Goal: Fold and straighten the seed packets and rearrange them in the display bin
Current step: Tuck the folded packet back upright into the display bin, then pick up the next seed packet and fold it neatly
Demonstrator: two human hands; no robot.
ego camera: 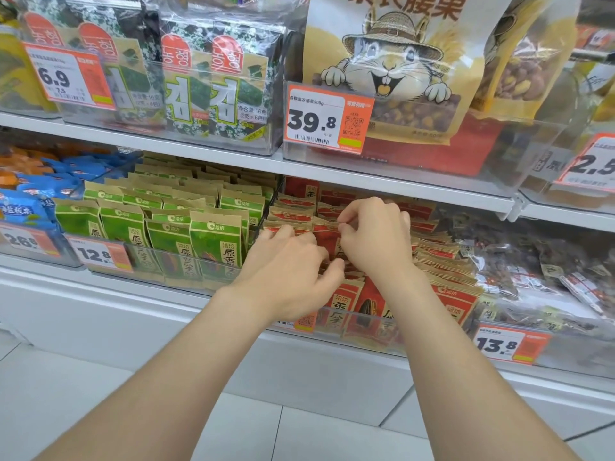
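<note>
Left hand (pixel 293 271): fingers curled, thumb pressed to the side of one red kraft-paper seed packet (pixel 327 239); looks like a pinch grip.
Packet location: upright among the red rows in the clear plastic display bin (pixel 366 319), between both hands.
Right hand (pixel 372 234): curled, pinches the packet's top edge.
Handling: probably light and crinkly, loose fill likely shifts; take the flat top seal, not the belly.
Hidden: left fingertips, packet's lower half; orange price tag (pixel 304 322) mostly behind the left wrist.
</note>
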